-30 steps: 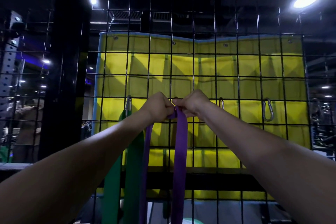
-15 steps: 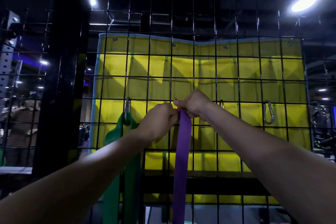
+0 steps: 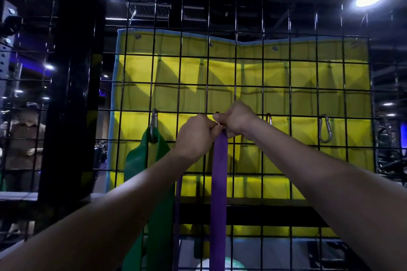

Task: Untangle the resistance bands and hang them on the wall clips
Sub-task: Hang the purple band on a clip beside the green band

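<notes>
Purple resistance band is hanging straight down the black wire grid, its top end gathered where our two hands are meeting. Our left hand and right hand are both pinching that top end at a clip hidden behind the fingers. A green band is hanging from the left carabiner; another carabiner is hanging bare at right.

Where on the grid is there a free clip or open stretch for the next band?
Free: the silver clip at far right hangs bare, with open mesh beside the small clip. Crowded: the left clip holds the green band, and both hands, left hand and right hand, bunch around the purple band.
</notes>
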Demonstrator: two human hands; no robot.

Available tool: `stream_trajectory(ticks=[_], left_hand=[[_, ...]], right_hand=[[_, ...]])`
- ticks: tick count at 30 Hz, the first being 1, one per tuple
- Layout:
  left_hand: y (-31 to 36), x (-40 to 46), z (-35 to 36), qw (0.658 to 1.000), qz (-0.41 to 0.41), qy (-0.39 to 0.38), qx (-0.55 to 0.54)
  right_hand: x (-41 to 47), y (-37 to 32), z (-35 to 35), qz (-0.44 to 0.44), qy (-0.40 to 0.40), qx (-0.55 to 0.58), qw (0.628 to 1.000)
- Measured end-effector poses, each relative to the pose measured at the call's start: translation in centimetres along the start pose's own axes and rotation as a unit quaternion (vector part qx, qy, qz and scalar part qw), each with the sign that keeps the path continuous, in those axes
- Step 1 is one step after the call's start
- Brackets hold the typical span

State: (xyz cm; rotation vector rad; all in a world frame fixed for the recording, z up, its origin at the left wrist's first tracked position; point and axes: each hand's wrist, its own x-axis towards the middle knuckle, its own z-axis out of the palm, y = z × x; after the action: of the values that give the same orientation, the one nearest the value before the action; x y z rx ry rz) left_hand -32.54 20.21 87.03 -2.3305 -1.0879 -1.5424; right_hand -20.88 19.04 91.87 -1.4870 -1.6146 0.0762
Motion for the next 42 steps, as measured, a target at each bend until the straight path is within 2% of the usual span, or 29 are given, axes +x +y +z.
stream_trajectory(ticks=[12,22,31,35,39,42], left_hand=[[0.4,-1.4,2.1,0.996,-0.051,0.067,0.04],[1.0,-2.1,2.9,0.993,-0.056,0.063,0.078],[0.9,-2.3,3.3,0.99,-0.054,0.055,0.119],[0.7,-2.4,3.4,0.988,-0.052,0.048,0.135],[0.3,-2.2,3.6,0.988,-0.045,0.042,0.139],[0.1,-2.1,3.6,0.989,-0.033,0.046,0.139]], right_hand=[[-0.4,0.3,0.4,-0.023,0.029,-0.026,0.999],[-0.1,0.8,0.4,-0.032,0.017,-0.016,0.999],[-0.2,0.5,0.6,-0.027,0.047,-0.046,0.997],[-0.5,0.6,0.6,-0.027,0.049,-0.018,0.998],[-0.9,1.4,0.3,-0.068,0.018,-0.016,0.997],[-1.6,1.5,-1.0,-0.104,0.047,-0.017,0.993]])
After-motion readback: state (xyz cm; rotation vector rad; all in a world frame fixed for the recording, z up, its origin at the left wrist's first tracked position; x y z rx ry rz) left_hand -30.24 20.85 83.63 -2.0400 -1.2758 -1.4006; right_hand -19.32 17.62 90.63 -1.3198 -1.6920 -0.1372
